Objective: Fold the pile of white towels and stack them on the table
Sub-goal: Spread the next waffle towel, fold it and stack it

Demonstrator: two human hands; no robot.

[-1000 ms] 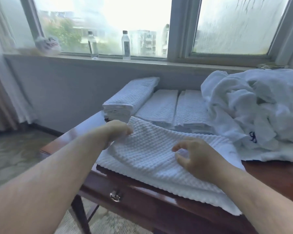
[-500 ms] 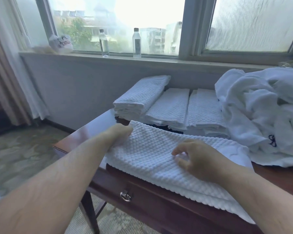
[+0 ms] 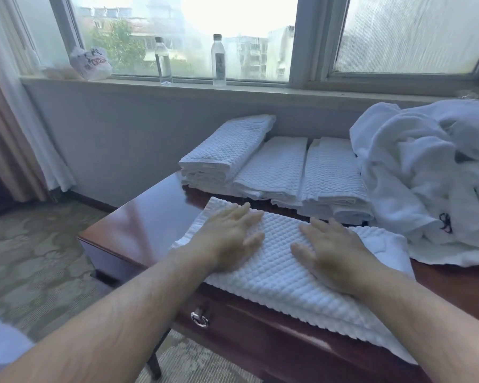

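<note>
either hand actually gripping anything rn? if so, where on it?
Nothing held. The left hand and right hand lie flat, fingers straight, pressing on top of the waffle towel on the table.

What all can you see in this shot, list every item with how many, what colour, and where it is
waffle towel: 1, white, flat on the table's near edge, under both hands
folded towel stacks: 3, white, side by side at the back of the table; left stack tallest
unfolded towel pile: 1, white, heaped on the table's right side
table: 1, dark reddish wood, below the window
drawer pull: 1, silver, on the table's front
water bottles: 2, clear, upright on the windowsill
plastic bag: 1, white with print, left on the sill
curtain: 1, pale, far left
left hand: flat, pressing the towel
right hand: flat, pressing the towel
</note>
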